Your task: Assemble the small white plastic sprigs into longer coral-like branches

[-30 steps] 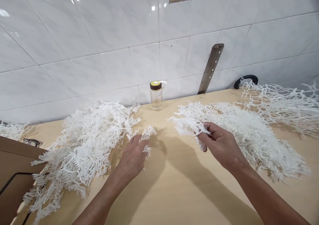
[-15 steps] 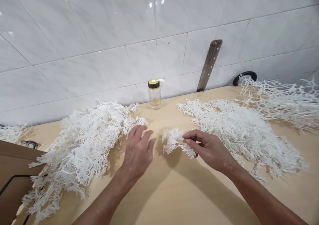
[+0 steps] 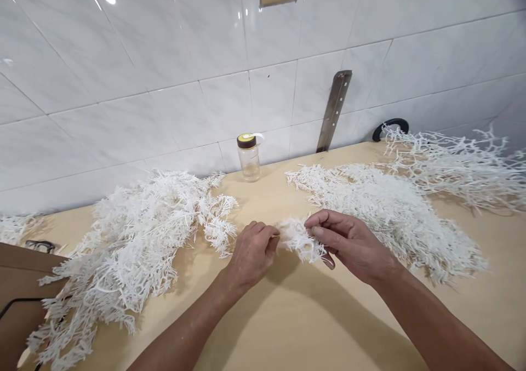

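A small white branching sprig, perhaps plastic, hangs just above the table between my hands. My right hand pinches its right side between thumb and fingers. At the sprig's left edge, my left hand is closed in a pinch, its fingertips touching the outer strands; the exact grip is partly hidden. A heap of similar white sprigs spreads to the left of my left hand. Beyond my right hand lies another pile of fine white sprigs.
A clear bottle with a dark and yellow lid stands near the tiled wall. A perforated metal strip leans there too. Coarser white branches and a black curved object are at right. A cardboard box and glasses are at left.
My left hand has moved right, from open beside the left heap to a pinch at the sprig. The sprig has turned in my right hand. The view has shifted slightly.
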`<state>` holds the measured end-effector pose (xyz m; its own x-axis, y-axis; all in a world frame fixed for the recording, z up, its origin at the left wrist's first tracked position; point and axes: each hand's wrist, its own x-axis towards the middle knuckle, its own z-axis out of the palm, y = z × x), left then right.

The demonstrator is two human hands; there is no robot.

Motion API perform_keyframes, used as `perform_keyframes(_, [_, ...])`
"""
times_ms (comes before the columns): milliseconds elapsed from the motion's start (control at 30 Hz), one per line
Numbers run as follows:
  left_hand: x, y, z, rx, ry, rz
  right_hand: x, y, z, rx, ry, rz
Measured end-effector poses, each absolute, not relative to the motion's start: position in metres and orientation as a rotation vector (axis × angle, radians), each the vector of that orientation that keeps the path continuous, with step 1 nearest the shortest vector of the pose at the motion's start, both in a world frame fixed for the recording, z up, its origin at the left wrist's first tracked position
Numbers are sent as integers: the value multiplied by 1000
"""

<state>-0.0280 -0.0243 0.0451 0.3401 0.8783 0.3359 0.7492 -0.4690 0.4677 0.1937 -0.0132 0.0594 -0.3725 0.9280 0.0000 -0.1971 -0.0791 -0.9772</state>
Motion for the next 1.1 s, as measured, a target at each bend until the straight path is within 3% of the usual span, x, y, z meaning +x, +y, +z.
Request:
perform_keyframes(133, [-29,-31,57,2273,1308,1008,193,-14,68,-872,-1163,1676])
perform_keyframes(433, [-13,-33,82,1967,981,789,190,-15,72,-849,-1132,1759])
perform_keyframes(733, [-19,-35,73,1487,1041,760,190,1,52,-918,-875,1538])
perform_keyframes(933, [-16,-35,63,1477,1150,664,181,-1,47,-847,-1027,1578])
perform_keyframes(1100, [-19,-32,55,1615,1390,854,181,-2,41,-883,-1171,1519])
